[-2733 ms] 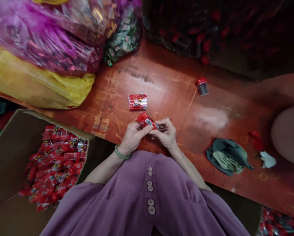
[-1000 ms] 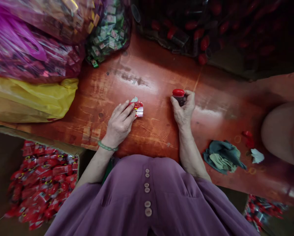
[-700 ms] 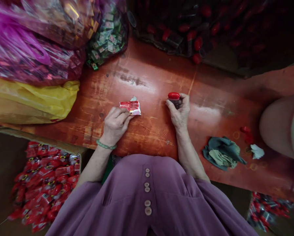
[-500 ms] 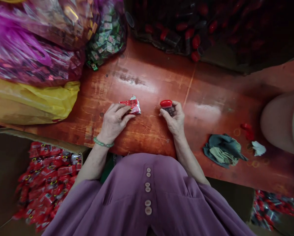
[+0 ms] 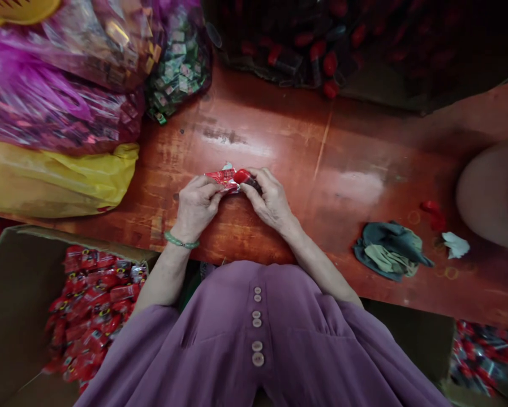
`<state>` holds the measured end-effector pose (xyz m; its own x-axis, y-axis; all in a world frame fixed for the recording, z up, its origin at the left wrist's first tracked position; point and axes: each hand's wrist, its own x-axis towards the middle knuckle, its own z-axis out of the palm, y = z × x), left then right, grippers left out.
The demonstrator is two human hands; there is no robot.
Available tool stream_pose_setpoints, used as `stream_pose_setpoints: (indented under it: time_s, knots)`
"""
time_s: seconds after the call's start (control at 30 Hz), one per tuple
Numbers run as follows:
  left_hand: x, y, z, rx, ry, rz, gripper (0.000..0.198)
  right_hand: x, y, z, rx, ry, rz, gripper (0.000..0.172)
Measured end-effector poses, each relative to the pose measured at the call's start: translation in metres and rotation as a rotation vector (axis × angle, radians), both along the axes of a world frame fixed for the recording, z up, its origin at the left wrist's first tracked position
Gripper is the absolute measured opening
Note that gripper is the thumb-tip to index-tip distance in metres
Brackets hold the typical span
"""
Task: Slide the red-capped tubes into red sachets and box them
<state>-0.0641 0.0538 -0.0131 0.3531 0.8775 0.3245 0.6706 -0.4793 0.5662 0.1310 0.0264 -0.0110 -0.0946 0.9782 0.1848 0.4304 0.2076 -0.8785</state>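
Note:
Both hands meet over the red-brown table (image 5: 347, 169) just in front of me. My left hand (image 5: 196, 204), with a green bead bracelet at the wrist, pinches a small red printed packet (image 5: 222, 177) between thumb and fingers. My right hand (image 5: 270, 199) is closed round a small dark bottle with a red cap (image 5: 242, 176), and the cap touches the packet's right end. Most of the bottle's body is hidden in the fingers.
A cardboard box (image 5: 12, 294) of red packets sits at lower left. Pink, yellow (image 5: 54, 181) and clear bags of wrapped goods fill the upper left. Red-capped bottles (image 5: 322, 56) lie at the back. A crumpled green cloth (image 5: 387, 257) and white scrap (image 5: 455, 245) lie right.
My right hand has carried the red-capped bottle left from the table's middle to the packet. My left hand has lifted the packet off the table and holds it.

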Motion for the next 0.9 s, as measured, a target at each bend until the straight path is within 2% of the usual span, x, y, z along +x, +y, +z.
stream_pose_setpoints:
  time_s: [0.17, 0.33, 0.43, 0.5, 0.6, 0.7, 0.77, 0.9]
  knots:
    - [-0.005, 0.002, 0.006, -0.100, -0.041, -0.028, 0.015, -0.005, 0.006, -0.015, -0.071, -0.171, 0.060, 0.025]
    - [-0.012, 0.012, 0.018, -0.238, -0.083, -0.125, 0.022, -0.006, 0.005, -0.016, -0.091, -0.227, 0.058, 0.027]
    - [-0.013, 0.016, 0.018, -0.255, -0.070, -0.111, 0.024, -0.006, 0.008, -0.016, -0.093, -0.211, 0.054, 0.027]
    - [-0.013, 0.016, 0.016, -0.234, -0.075, -0.055, 0.020, -0.005, 0.010, -0.016, -0.089, -0.183, 0.063, 0.026]
    - [-0.012, 0.012, 0.016, -0.192, -0.125, 0.060, 0.012, -0.002, 0.010, -0.015, -0.063, -0.074, 0.076, 0.024]
    - [-0.008, 0.004, 0.024, -0.154, -0.198, 0.094, 0.011, 0.004, 0.004, -0.007, -0.109, 0.141, -0.020, 0.026]
    - [-0.005, -0.003, 0.031, -0.121, -0.242, 0.061, 0.010, 0.012, -0.003, 0.002, -0.253, 0.342, -0.058, 0.029]
    - [0.001, -0.018, 0.037, -0.067, -0.273, -0.051, 0.010, 0.032, -0.020, 0.022, -0.533, 0.683, 0.051, 0.038]
